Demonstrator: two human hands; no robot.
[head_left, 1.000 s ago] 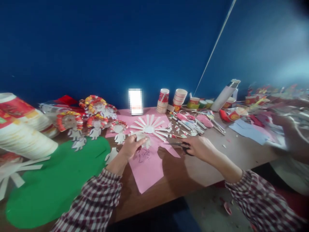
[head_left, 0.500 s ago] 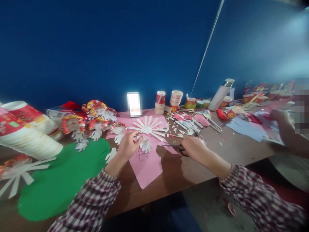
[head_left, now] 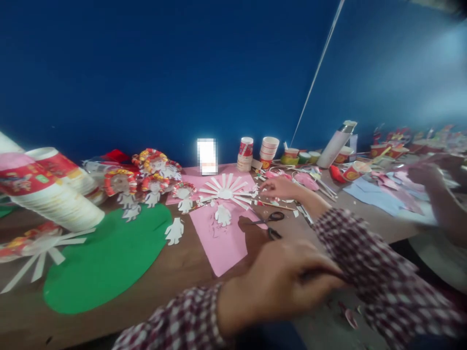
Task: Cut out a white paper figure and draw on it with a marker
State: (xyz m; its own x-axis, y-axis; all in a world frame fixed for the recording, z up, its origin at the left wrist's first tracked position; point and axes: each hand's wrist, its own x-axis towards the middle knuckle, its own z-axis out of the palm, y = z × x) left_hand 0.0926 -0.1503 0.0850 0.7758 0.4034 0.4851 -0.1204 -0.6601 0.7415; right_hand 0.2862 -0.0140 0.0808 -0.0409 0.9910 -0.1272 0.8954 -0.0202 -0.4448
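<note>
My right hand (head_left: 286,188) reaches over the paper scraps and pens with its fingers stretched out, holding nothing that I can see. Nearer to me, my left hand (head_left: 280,287) is blurred, its fingers pinched together at the checked sleeve (head_left: 359,253) of my right arm. Between the hands, scissors (head_left: 274,223) with dark handles lie apart on the table. Left of them a small white paper figure (head_left: 223,215) rests on a pink sheet (head_left: 226,253) with pen marks. Just behind it is a white paper piece with strips fanned out (head_left: 225,193).
A green paper shape (head_left: 109,262) and leaning paper cups (head_left: 62,194) occupy the left. Figures with red-yellow rings (head_left: 153,187) stand behind. Further back are cup stacks (head_left: 269,151) and a flask (head_left: 337,145). At right, another person's arm (head_left: 438,194) is over blue paper (head_left: 375,197).
My right hand has let go of the scissors, which now lie on the table, and has moved up toward the scraps. My left hand has left the paper figure and crossed to my right sleeve.
</note>
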